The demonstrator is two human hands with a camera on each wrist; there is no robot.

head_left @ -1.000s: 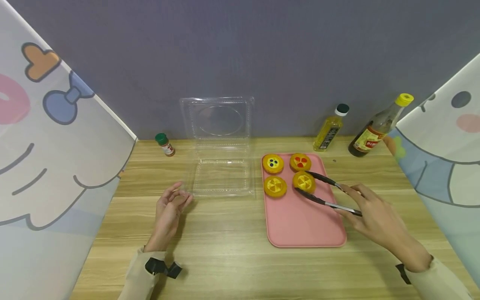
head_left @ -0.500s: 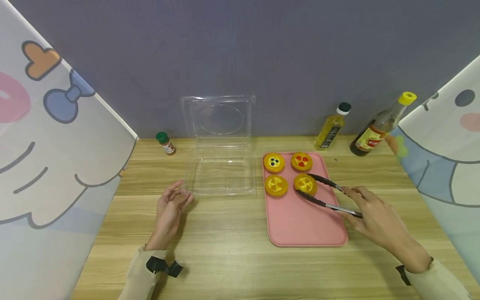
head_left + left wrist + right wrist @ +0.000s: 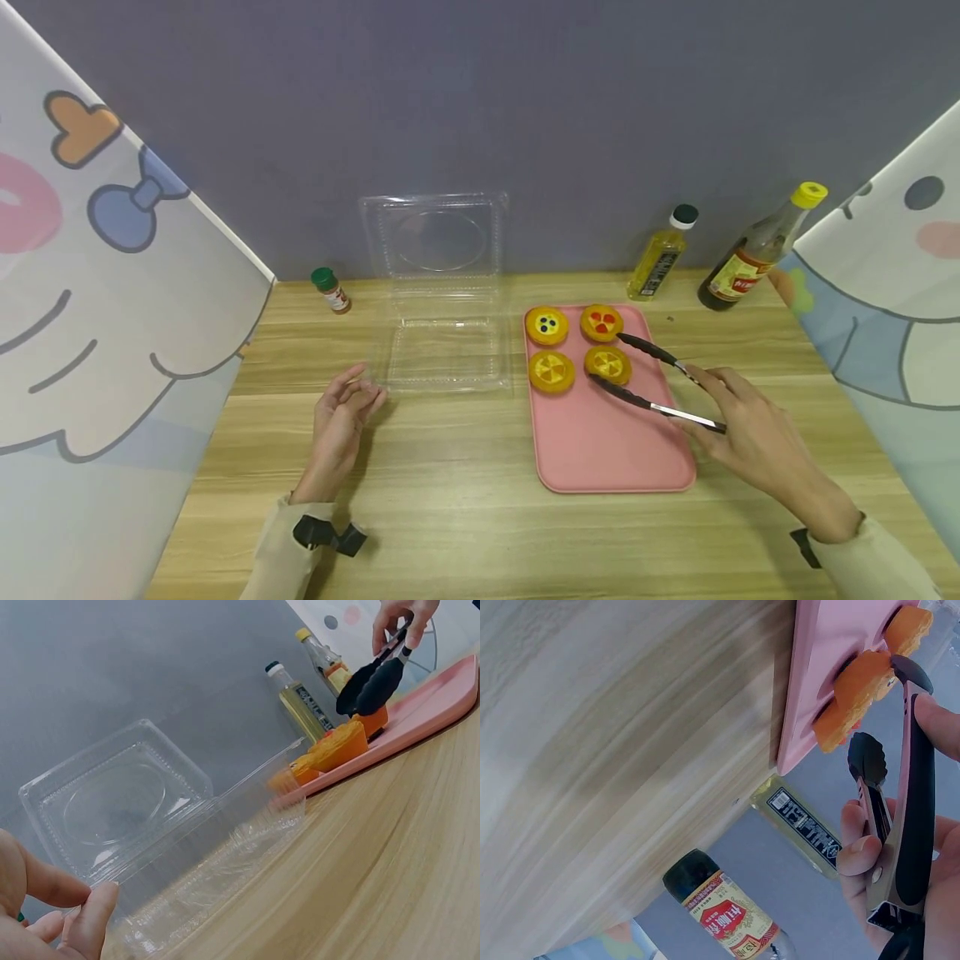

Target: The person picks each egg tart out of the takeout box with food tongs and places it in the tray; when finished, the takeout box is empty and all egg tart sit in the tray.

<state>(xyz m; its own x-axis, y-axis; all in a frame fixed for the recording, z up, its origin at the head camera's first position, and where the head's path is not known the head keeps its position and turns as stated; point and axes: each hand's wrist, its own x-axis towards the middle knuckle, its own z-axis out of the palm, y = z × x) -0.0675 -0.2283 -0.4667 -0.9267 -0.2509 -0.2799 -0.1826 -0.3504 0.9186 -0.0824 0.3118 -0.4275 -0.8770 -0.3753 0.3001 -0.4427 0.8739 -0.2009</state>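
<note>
My right hand (image 3: 757, 442) grips a pair of black-tipped tongs (image 3: 637, 400), thumb on one arm and fingers on the other. The tongs' tips stand apart around the near right egg tart (image 3: 607, 367), which lies on the pink tray (image 3: 615, 458). Beside it on the tray are a second yellow-topped tart (image 3: 551, 372), a blueberry-topped tart (image 3: 547, 326) and a red-topped tart (image 3: 602, 322). My left hand (image 3: 341, 425) pinches the near left corner of a clear plastic clamshell box (image 3: 202, 862), whose lid (image 3: 112, 795) stands raised at the back.
Behind the tray stand an oil bottle (image 3: 657, 260) and a dark sauce bottle with a yellow cap (image 3: 750, 258). A small green-capped shaker (image 3: 331, 292) is at the back left. A grey wall (image 3: 465, 108) borders the wooden table (image 3: 450, 517).
The tongs have spread slightly, their far tip shifting away from the near right tart toward the red-topped one. My left hand and the box stay in place.
</note>
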